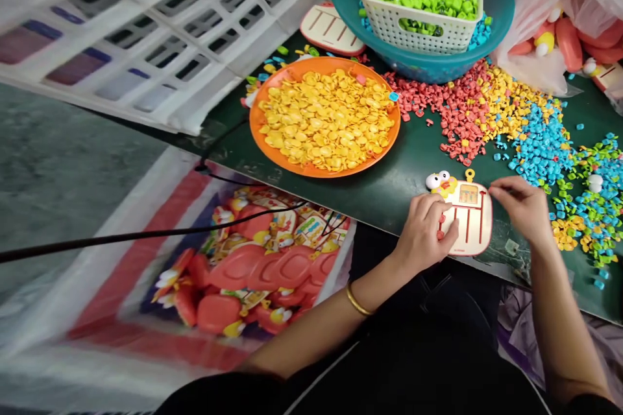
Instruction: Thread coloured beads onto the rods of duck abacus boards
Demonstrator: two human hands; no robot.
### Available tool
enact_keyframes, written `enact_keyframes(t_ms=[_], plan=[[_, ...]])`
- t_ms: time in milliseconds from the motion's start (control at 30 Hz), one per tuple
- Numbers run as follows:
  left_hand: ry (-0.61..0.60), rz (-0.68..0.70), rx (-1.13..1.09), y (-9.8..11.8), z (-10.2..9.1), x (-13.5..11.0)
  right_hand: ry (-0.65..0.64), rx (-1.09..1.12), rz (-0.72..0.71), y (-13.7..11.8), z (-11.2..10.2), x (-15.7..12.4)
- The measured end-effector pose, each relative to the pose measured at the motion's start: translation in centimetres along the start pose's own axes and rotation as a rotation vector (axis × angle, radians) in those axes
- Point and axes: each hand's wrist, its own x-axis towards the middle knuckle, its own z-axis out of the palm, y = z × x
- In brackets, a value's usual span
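A cream toy board (468, 240) with a red rim and slots lies on the green table near its front edge. It bears a yellow duck-like head with white bulging eyes (438, 179) and a small yellow loop at its top. My left hand (426, 227) is closed on the board's left side, its fingers and thumb by small red pieces (440, 227) in the left slot. Just off the board's upper right edge, my right hand (523, 207) is pinched, fingertips near a small red piece at the top of the right slot. What that pinch holds is too small to tell.
An orange plate (256, 133) holds yellow pieces. Behind it a blue basin (503, 3) carries a white basket (413, 19) of green pieces. Loose red pieces (460, 120) and blue pieces (540, 149) lie rightward. Below left sits a bag (97, 298) of red toys, under a white crate (160, 19).
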Motion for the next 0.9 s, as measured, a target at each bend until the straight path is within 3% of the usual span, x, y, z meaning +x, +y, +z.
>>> enact_keyframes(t_ms=[167, 333, 467, 600, 733, 833, 900], plan=[[0.035, -0.082, 0.041, 0.0, 0.2, 0.0, 0.104, -0.053, -0.080, -0.5, 2.7, -2.8], [0.020, -0.115, 0.025, 0.0, 0.4, -0.2, 0.059, -0.098, -0.104, -0.9, 2.5, -2.1], [-0.058, -0.048, -0.017, 0.2, 0.2, -0.1, 0.094, -0.240, -0.079, -1.2, 2.5, -2.0], [-0.095, -0.040, -0.063, 0.6, 0.0, 0.2, 0.124, -0.306, -0.148, -1.2, 3.0, -4.1], [-0.108, -0.059, -0.101, 0.5, 0.0, 0.2, 0.031, -0.271, -0.247, -1.6, 3.2, -6.1], [-0.116, -0.074, -0.109, 0.3, 0.1, 0.2, -0.062, -0.155, -0.289, -2.0, 3.6, -4.1], [-0.113, -0.073, -0.094, 0.2, 0.2, 0.1, -0.040, -0.157, -0.259, -2.3, 4.2, -1.0]])
